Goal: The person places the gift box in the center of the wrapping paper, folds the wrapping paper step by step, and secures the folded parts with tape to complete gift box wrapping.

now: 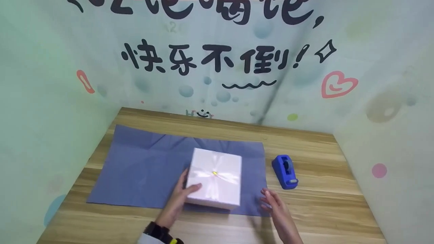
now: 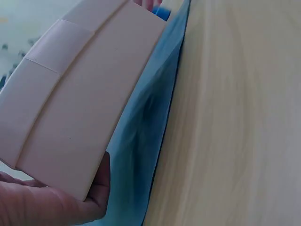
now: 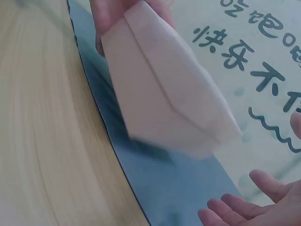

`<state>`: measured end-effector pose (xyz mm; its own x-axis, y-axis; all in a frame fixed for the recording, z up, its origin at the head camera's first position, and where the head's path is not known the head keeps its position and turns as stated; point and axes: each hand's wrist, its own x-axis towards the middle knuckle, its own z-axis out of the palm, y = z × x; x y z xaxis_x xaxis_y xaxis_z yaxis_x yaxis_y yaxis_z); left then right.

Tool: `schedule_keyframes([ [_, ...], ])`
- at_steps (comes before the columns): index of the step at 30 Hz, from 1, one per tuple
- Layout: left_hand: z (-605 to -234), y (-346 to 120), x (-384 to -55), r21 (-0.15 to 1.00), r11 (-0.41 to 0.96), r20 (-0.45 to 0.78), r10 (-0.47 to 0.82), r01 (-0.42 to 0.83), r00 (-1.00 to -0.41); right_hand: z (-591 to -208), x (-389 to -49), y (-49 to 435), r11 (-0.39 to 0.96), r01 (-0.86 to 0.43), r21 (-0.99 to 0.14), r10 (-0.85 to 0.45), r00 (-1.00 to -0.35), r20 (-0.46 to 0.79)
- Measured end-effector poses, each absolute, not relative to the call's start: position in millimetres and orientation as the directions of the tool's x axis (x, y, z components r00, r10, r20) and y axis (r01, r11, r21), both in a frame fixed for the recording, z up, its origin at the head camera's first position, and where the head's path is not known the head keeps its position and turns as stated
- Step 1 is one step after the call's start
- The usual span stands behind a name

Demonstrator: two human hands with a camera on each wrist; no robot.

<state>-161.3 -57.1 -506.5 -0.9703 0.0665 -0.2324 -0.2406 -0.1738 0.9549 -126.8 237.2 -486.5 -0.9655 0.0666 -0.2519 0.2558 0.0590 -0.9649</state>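
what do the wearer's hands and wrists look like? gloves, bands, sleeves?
No gloves. Left hand: bare, with a black wrist strap, a small yellow patch and a pale grey sleeve at the frame's edge. Right hand: bare, no strap or sleeve showing.

Screened tabletop work booth; type of building not determinable.
A wood-grain table [image 1: 325, 203] is bounded at rear and both sides by pale sheeting [image 1: 162, 88], printed with black Chinese lettering [image 1: 217, 57], bubbles and a red heart [image 1: 339, 84]. A blue sheet [image 1: 142, 169], tape dispenser [image 1: 286, 176] and ribboned white box [image 1: 215, 183] indicate a light craft or packing station.
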Motion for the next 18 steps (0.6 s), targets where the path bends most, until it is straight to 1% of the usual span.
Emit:
schedule_keyframes([
  [5, -508.9, -95.0, -181.5, 0.943, -0.185, -0.284, -0.022, -0.276, -0.958, -491.1, -128.9, 255.1, 0.084, 0.287, -0.954, 0.154, -0.95, -0.272],
  [11, -512.4, -128.9, -203.1, 0.948, -0.182, -0.276, -0.058, -0.261, -0.959, -497.2, -135.8, 271.3, 0.08, 0.319, -0.944, 0.207, -0.932, -0.298],
  [14, -514.5, -140.2, -208.3, 0.953, -0.096, -0.291, -0.034, -0.287, -0.956, -500.4, -142.0, 274.5, 0.047, 0.33, -0.943, 0.215, -0.925, -0.313],
  [18, -518.1, -148.7, -208.1, 0.942, 0.104, -0.321, 0.002, -0.319, -0.947, -504.5, -152.3, 274.9, -0.056, 0.327, -0.943, 0.178, -0.926, -0.332],
])
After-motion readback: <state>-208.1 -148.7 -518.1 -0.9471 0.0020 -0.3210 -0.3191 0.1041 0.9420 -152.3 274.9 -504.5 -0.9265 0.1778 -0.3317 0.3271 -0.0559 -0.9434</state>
